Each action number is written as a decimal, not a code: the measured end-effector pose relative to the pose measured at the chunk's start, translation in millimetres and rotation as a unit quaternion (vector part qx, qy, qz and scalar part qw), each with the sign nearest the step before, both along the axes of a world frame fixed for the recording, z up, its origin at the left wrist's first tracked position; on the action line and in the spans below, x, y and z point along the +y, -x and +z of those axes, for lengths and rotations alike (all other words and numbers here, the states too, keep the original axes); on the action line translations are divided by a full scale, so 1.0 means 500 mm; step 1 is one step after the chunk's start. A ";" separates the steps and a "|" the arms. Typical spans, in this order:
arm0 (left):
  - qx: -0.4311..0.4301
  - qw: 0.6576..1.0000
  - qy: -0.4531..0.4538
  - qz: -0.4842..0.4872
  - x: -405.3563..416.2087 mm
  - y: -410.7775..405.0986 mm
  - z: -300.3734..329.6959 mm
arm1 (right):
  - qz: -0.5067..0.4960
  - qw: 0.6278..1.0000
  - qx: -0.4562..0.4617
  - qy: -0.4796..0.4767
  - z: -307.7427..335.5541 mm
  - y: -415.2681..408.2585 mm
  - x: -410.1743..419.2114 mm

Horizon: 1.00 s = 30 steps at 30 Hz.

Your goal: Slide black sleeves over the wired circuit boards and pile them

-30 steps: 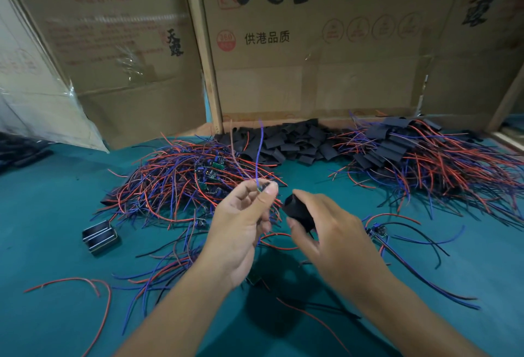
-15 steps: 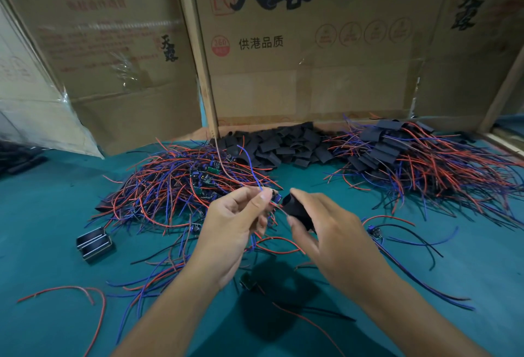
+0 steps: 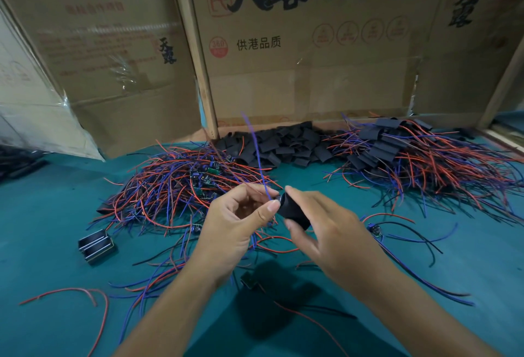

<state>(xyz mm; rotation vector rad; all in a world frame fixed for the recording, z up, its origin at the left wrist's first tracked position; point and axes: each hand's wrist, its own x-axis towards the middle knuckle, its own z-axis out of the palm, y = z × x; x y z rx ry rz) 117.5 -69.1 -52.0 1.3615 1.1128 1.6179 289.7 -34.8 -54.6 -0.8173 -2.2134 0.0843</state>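
A large tangle of bare wired boards point(image 3: 184, 186) waits on the green surface point(image 3: 42, 215), beside loose black sleeves point(image 3: 286, 144) and a sleeved pile point(image 3: 397, 155). Mid-job, the right hand point(image 3: 326, 232) grips one sleeve point(image 3: 293, 210); the left hand point(image 3: 235, 223) pinches a blue wire point(image 3: 259, 166) at its mouth.
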 end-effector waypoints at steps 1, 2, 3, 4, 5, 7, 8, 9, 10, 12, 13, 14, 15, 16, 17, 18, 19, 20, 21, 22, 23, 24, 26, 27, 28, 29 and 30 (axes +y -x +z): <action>0.007 1.000 0.000 0.001 0.000 0.000 -0.001 | -0.002 1.000 -0.007 -0.004 0.000 0.000 -0.001; 0.011 1.000 -0.001 0.001 0.000 0.001 -0.002 | -0.002 1.000 -0.014 -0.006 0.000 0.000 -0.001; 0.013 1.000 -0.002 0.001 0.001 0.002 -0.003 | -0.001 1.000 -0.018 -0.008 0.000 0.000 -0.001; 0.012 1.000 -0.003 0.002 0.001 0.003 -0.003 | 0.000 1.000 -0.019 -0.009 0.001 0.000 0.000; 0.008 1.000 -0.005 0.001 0.003 0.004 -0.004 | 0.001 1.000 -0.018 -0.007 0.002 -0.001 0.000; -0.009 1.000 -0.005 -0.010 0.005 0.005 -0.006 | 0.007 1.000 -0.008 0.004 0.005 -0.003 -0.001; -0.024 1.000 -0.002 -0.019 0.005 0.005 -0.007 | 0.009 1.000 -0.003 0.008 0.007 -0.005 -0.001; -0.039 0.999 0.002 -0.029 0.006 0.004 -0.009 | 0.011 1.000 -0.001 0.011 0.010 -0.007 -0.001; -0.050 0.998 0.005 -0.035 0.006 0.005 -0.010 | 0.013 1.000 -0.001 0.013 0.011 -0.008 -0.001; -0.047 0.998 0.008 -0.033 0.005 0.010 -0.011 | 0.017 1.000 -0.009 0.014 0.014 -0.010 -0.001; -0.036 0.999 0.006 -0.027 0.006 0.012 -0.011 | 0.017 1.000 -0.012 0.015 0.015 -0.011 -0.001; -0.022 1.000 0.004 -0.020 0.006 0.015 -0.011 | 0.016 1.000 -0.014 0.016 0.015 -0.012 0.000; -0.010 1.000 0.003 -0.010 0.006 0.017 -0.010 | 0.016 1.000 -0.014 0.017 0.014 -0.012 0.001; -0.003 1.000 0.002 0.001 0.007 0.018 -0.010 | 0.017 1.000 -0.015 0.018 0.014 -0.013 0.002; 0.000 1.000 0.001 0.011 0.008 0.018 -0.011 | 0.019 0.999 -0.016 0.020 0.013 -0.013 0.003; -0.004 1.000 0.000 0.017 0.008 0.017 -0.011 | 0.024 0.999 -0.018 0.021 0.012 -0.013 0.004; -0.010 1.000 -0.001 0.021 0.009 0.015 -0.012 | 0.030 0.999 -0.021 0.023 0.012 -0.013 0.005; -0.018 1.000 -0.002 0.023 0.010 0.013 -0.013 | 0.036 0.999 -0.025 0.024 0.012 -0.013 0.006; -0.024 0.999 -0.002 0.022 0.011 0.011 -0.014 | 0.040 0.999 -0.028 0.024 0.012 -0.014 0.007; -0.031 0.999 0.000 0.020 0.011 0.009 -0.015 | 0.044 0.998 -0.031 0.022 0.012 -0.014 0.008; -0.039 0.999 0.001 0.018 0.012 0.008 -0.015 | 0.051 0.998 -0.031 0.023 0.012 -0.015 0.010; -0.045 0.999 0.002 0.018 0.013 0.007 -0.015 | 0.059 0.997 -0.026 0.032 0.013 -0.016 0.012; -0.046 0.999 0.002 0.025 0.013 0.006 -0.015 | 0.074 0.994 0.000 0.077 0.014 -0.017 0.017; -0.041 0.999 0.001 0.029 0.013 0.005 -0.014 | 0.081 0.992 0.018 0.100 0.015 -0.018 0.018; -0.035 0.999 -0.002 0.033 0.012 0.005 -0.014 | 0.089 0.989 0.034 0.117 0.016 -0.019 0.020; -0.030 0.999 -0.004 0.037 0.012 0.005 -0.014 | 0.098 0.986 0.046 0.128 0.017 -0.019 0.021; -0.027 0.999 -0.008 0.040 0.012 0.005 -0.013 | 0.106 0.984 0.050 0.136 0.017 -0.020 0.021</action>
